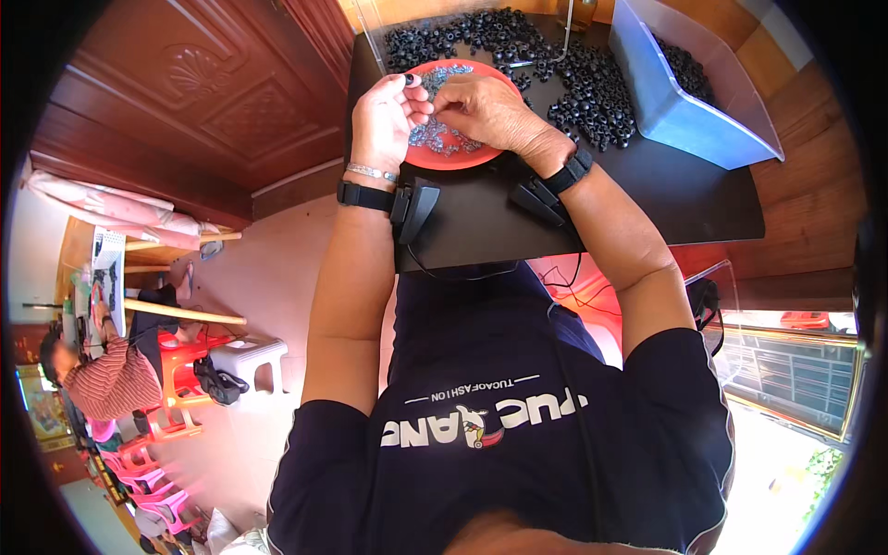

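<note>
A red plate point(442, 163) near the table's far left holds many small silvery pieces point(435, 137). Over its left side is my left hand point(384, 116), palm turned up and fingers curled, with a small black round piece point(410, 80) at its fingers. My right hand point(483, 111) reaches over the plate from the right, thumb and forefinger pinched together close to the left fingertips. Whatever sits in that pinch is too small or too hidden to make out. Both wrists carry black straps with dark blocks.
Loose black parts point(592, 97) are heaped behind and right of the plate. A blue bin point(689, 116) with more black parts stands on the dark table point(647, 194) at the right. Off to the left, another person point(116, 379) sits at a separate table near red stools point(180, 370).
</note>
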`<state>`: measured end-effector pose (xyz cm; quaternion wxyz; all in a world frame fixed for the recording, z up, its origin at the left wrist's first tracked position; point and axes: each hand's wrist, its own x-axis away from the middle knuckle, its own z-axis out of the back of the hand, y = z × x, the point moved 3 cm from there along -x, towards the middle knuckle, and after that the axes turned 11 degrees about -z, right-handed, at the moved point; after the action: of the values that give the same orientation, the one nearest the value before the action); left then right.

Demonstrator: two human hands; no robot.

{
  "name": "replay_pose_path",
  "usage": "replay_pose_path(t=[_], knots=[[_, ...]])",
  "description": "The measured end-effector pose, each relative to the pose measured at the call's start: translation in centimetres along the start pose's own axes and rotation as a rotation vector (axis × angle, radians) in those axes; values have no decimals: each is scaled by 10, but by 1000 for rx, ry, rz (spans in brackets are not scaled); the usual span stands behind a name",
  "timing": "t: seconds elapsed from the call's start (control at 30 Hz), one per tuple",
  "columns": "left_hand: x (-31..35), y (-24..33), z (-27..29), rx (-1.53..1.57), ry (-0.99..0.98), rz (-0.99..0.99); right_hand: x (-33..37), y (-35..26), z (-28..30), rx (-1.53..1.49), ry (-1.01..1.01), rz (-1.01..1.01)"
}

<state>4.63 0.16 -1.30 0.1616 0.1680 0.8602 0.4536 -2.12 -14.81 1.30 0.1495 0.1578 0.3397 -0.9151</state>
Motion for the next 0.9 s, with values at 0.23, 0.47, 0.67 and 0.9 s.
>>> replay_pose_path(t=[0.23,0.47,0.67,0.9], knots=[[1,4,0,1,61,-49,5,-9,-11,155,-95,61],[0,3,1,-5,37,-59,6,-15,-14,292,-191,31],[1,3,0,-18,52,-38,7,-10,-5,275,-235,17],[2,5,-4,7,67,-40,3,5,3,243,-108,-76]])
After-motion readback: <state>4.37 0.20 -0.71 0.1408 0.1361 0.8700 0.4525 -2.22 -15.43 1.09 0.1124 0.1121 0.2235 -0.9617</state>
